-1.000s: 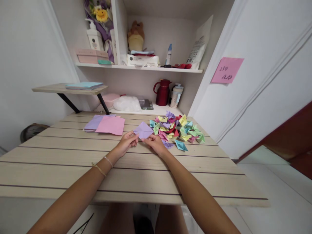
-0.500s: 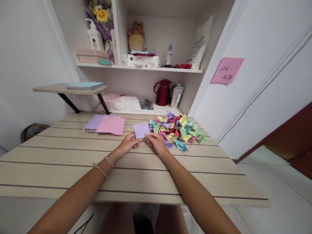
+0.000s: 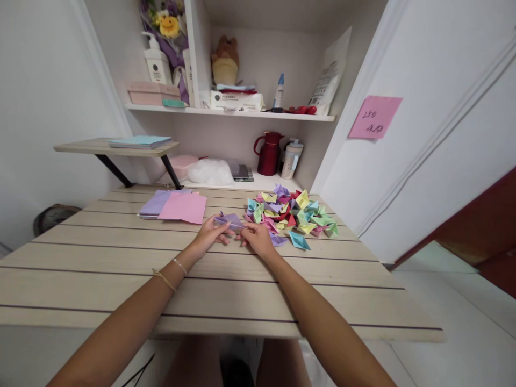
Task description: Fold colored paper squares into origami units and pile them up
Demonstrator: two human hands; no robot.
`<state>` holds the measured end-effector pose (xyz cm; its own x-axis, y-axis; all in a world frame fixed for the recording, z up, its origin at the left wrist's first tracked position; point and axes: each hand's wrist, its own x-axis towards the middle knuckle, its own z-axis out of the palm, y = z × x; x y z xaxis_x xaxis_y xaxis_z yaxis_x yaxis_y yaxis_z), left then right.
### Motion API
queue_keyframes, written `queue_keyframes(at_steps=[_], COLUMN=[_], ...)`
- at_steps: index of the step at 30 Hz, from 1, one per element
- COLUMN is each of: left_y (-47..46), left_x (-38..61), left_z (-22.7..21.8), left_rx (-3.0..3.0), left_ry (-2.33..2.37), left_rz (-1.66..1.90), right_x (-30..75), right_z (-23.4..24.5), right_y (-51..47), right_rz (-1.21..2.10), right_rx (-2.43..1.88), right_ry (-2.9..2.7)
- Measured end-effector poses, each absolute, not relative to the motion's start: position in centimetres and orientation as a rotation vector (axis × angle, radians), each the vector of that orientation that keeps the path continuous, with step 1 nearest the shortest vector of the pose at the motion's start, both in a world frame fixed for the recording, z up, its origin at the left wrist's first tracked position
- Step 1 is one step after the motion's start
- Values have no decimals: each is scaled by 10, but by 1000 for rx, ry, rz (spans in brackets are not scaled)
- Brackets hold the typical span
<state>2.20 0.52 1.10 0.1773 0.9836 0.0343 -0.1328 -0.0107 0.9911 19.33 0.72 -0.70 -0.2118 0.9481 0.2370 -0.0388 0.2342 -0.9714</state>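
Observation:
A small folded purple paper (image 3: 229,220) is pinched between both my hands just above the wooden table (image 3: 121,269). My left hand (image 3: 210,236) grips its left side with closed fingers. My right hand (image 3: 255,238) grips its right end, fingers pressed together. Right of my hands lies a pile of folded paper pieces (image 3: 294,215) in several colours. To the left of my hands sits a stack of flat paper sheets (image 3: 173,206), pink on top and purple beneath.
A low shelf stand (image 3: 113,146) with blue sheets rises at the table's back left. Behind are shelves with a red kettle (image 3: 269,152), a cup, bottles and boxes. A white door with a pink note (image 3: 374,116) stands to the right.
The purple paper went from a diamond shape to a flat square and is now folded narrower and lower between my fingers. Both hands stayed in the same spot.

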Motion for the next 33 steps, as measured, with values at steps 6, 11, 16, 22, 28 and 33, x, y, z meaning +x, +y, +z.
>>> queue_keyframes(at_steps=[6,11,16,22,28,33], left_y=[6,8,9,7,6,8], left_x=[22,22,22,22,22,24], left_z=[11,9,9,9,8,6], left_rx=[1200,1147,1092,1074,1090,1112], left_ry=[921,890,878,837,831,935], left_rz=[1167,1216,1231,1187,1152,1226], right_x=[193,194,193,191,191,191], right_z=[-6,-4,-1,-3,-4,-5], right_y=[9,10,9,11,11,12], right_rz=[1246,1341,1366,1319,1265,1229], right_rx=[-947,-901,-886,-916,-947,-962], right_ry=[-1292,-1207,-1184,-1151,-1130,-1143])
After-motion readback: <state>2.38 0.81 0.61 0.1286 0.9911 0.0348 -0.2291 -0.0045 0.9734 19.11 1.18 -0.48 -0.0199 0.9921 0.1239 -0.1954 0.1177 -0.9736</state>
